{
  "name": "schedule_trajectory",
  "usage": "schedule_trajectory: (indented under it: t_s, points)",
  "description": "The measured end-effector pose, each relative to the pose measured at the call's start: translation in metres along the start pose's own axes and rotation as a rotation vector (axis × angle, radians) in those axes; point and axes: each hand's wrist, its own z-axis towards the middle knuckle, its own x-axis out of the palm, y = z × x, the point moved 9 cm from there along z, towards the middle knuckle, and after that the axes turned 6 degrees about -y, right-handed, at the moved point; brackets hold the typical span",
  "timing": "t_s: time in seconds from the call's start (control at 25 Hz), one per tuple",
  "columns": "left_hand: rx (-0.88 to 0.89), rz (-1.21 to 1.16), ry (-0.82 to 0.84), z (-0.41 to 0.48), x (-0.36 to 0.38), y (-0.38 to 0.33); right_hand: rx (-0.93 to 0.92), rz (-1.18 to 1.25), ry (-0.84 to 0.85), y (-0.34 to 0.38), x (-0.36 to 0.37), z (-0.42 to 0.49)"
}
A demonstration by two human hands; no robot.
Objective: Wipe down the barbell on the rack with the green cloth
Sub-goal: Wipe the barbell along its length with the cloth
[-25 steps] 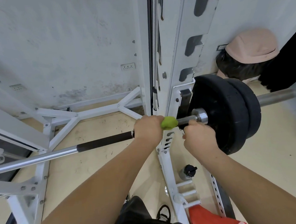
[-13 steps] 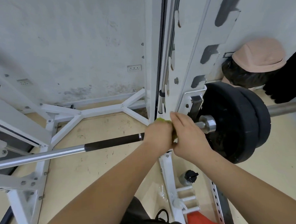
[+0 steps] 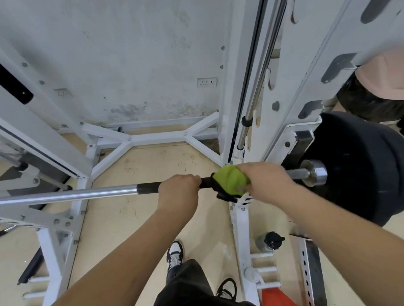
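The barbell lies across the white rack, silver at the left and black where I hold it. My left hand is closed around the black section. Just to its right the green cloth is wrapped over the bar, and my right hand grips the cloth's right part against the bar. Black weight plates sit on the bar's right sleeve beyond the silver collar.
A second person in a pink cap stands behind the plates at the right. A dark bottle sits on the floor by the rack post. My shoes and an orange object are below the bar.
The green cloth went from my left hand to my right hand. My left hand slid left along the bar, leaving the cloth showing between the two hands.
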Motion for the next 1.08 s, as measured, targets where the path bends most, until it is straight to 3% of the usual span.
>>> schedule_trajectory:
  t_s: [0.08,0.16,0.28,0.44,0.6,0.68,0.72,0.96,1.08]
  points:
    - [-0.018,-0.028,-0.041,-0.005,0.002,0.000,0.093,0.173,0.158,-0.010,-0.009,0.018]
    - [-0.030,-0.057,-0.085,-0.006,0.000,0.003,0.196,0.199,0.190,-0.010,-0.006,0.034]
    - [-0.027,-0.079,-0.095,-0.005,-0.001,0.003,0.225,0.041,0.105,-0.001,0.003,0.045]
    - [-0.036,-0.137,-0.100,-0.006,-0.007,0.006,0.170,0.292,-0.003,-0.010,0.001,0.019]
    - [-0.034,-0.163,-0.154,-0.008,-0.005,0.006,0.053,0.213,-0.393,-0.003,-0.006,-0.040]
    - [-0.022,-0.149,-0.197,-0.010,-0.004,0.005,0.008,0.146,-0.503,0.001,0.004,-0.054]
    - [-0.023,-0.145,-0.210,-0.011,-0.004,0.006,0.010,0.104,-0.521,0.003,0.005,-0.049]
    - [-0.032,-0.144,-0.206,-0.011,-0.004,0.005,0.323,0.111,-0.254,0.000,0.003,0.009]
    - [-0.032,-0.178,-0.158,-0.009,-0.004,0.006,0.217,0.147,-0.436,0.012,-0.007,-0.036]
